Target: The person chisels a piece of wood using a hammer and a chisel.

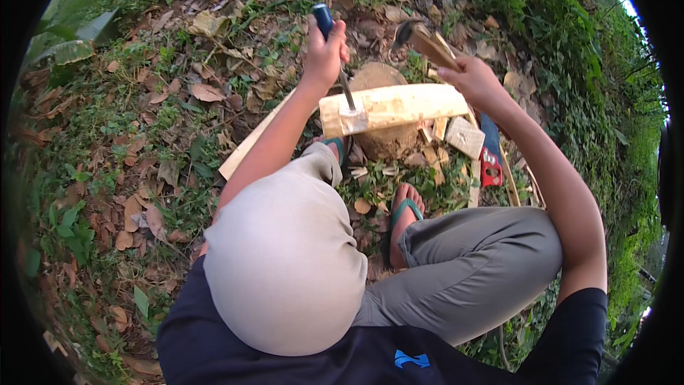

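Observation:
My left hand (325,52) grips the blue handle of a chisel (344,85), whose blade stands on the left end of a pale wooden billet (399,105). The billet lies across a round stump (385,139). My right hand (476,80) holds a hammer (422,40) by its wooden handle, raised above the right end of the billet. I sit with my knees up, and my feet in green sandals (403,210) rest in front of the stump.
A long pale plank (249,144) lies to the left of the stump. Wood chips and a small block (464,135) lie beside it, next to a red-handled saw (490,160). Dry leaves and weeds cover the ground; a green bank rises on the right.

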`<state>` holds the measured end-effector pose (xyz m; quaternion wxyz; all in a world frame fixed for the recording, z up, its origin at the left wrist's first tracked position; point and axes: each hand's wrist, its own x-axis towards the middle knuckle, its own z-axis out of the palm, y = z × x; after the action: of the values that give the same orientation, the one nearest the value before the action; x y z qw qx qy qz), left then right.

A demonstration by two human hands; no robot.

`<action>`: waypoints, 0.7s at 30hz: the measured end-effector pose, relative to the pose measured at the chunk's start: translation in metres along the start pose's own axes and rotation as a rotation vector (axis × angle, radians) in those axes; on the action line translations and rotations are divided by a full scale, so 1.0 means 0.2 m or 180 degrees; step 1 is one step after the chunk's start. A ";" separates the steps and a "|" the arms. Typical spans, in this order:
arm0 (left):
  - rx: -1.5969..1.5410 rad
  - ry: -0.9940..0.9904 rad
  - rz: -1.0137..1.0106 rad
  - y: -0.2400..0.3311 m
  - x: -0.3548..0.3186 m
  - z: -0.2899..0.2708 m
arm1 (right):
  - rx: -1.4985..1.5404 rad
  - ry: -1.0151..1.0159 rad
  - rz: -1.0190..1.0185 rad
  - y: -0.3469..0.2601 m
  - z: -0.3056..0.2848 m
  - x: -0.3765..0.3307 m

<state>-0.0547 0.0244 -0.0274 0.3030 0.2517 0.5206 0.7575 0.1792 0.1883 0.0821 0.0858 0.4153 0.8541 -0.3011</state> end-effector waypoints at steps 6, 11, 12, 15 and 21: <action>0.0134 -0.0216 -0.0295 -0.02 0.05 0.04 | 0.0263 0.1114 -0.0949 -0.51 -0.24 -0.04; 0.0347 -0.0405 -0.0191 -0.03 0.02 0.10 | 0.0072 0.1798 -0.1403 -0.64 -0.24 -0.06; 0.0417 -0.0407 -0.0121 -0.02 0.04 0.10 | -0.0193 0.1778 -0.1428 -0.63 -0.24 -0.06; 0.0554 -0.0361 -0.0132 -0.03 0.03 0.12 | -0.0795 0.1697 -0.1400 -0.55 -0.22 -0.02; 0.0430 -0.0466 -0.0039 -0.05 0.04 0.07 | 0.0631 0.0989 -0.0687 -0.73 -0.28 -0.28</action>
<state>-0.0478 0.0413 -0.0315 0.3272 0.3231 0.5484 0.6984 0.1092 0.1159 0.2145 -0.1210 0.3693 0.8628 -0.3235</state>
